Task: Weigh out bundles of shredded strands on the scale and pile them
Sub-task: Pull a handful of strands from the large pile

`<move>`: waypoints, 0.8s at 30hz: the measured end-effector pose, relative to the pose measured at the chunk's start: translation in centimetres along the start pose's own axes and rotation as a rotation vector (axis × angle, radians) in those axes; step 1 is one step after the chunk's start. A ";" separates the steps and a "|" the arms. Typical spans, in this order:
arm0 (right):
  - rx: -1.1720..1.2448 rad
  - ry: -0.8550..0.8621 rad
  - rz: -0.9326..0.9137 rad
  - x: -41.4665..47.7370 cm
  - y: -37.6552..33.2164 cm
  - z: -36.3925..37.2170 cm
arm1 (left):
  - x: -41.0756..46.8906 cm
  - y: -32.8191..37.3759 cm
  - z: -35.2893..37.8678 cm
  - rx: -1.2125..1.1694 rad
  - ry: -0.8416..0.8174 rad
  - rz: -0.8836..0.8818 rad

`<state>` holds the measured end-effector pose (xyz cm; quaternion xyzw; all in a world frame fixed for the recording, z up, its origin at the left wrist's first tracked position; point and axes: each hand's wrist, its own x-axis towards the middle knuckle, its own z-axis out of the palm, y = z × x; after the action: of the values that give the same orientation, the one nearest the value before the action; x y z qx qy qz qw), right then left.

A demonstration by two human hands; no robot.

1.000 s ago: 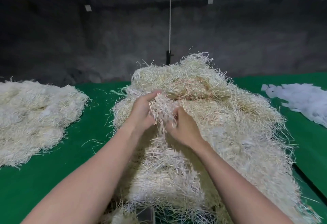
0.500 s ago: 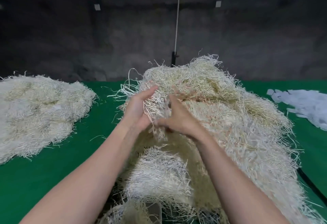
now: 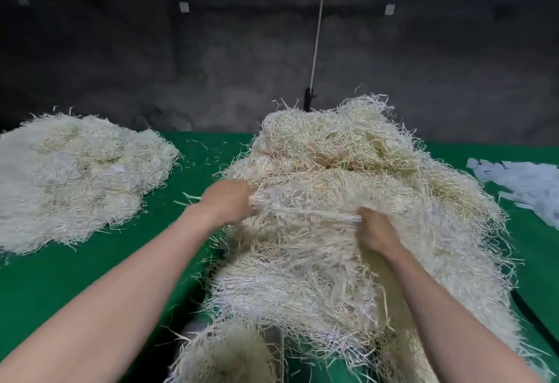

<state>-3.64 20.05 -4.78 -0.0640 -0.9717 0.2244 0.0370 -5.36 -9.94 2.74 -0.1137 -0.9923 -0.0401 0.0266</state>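
Table (image 3: 90,276) surface is green cloth. We record the main heap of shredded strands (image 3: 348,152) as the largest item, running from the table's near edge to its far edge, right of centre. A second, flatter pile (image 3: 75,177) lies at the left edge, well apart from the heap. White paper scraps (image 3: 520,183) sit at the right edge. Both bare forearms reach forward over the near edge onto the heap. The left hand (image 3: 227,201) is clenched on one end of a bundle (image 3: 305,211); the right hand (image 3: 375,231) grasps the other end. The bundle is stretched between them, against the heap's near slope. A grey object (image 3: 273,343) at the near edge is mostly buried in strands; we cannot identify it. Two pale tags (image 3: 183,7) on the far wall are too small to read.
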 end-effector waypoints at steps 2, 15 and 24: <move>-0.209 -0.057 0.155 -0.1 4.1 -1.6 | -0.9 -3.2 -0.5 -0.021 -0.018 -0.134; 0.061 -0.110 -0.538 -9.8 -14.4 -6.3 | -7.8 1.5 -0.5 -0.096 0.171 0.151; 0.482 -0.246 -0.507 -15.2 -16.5 4.7 | -16.2 -1.1 2.5 -1.067 -0.016 0.018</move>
<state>9.16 1.19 -2.37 0.2166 -0.8732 0.4364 -0.0118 10.02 -14.43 -0.81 -0.1201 -0.8331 -0.5382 -0.0422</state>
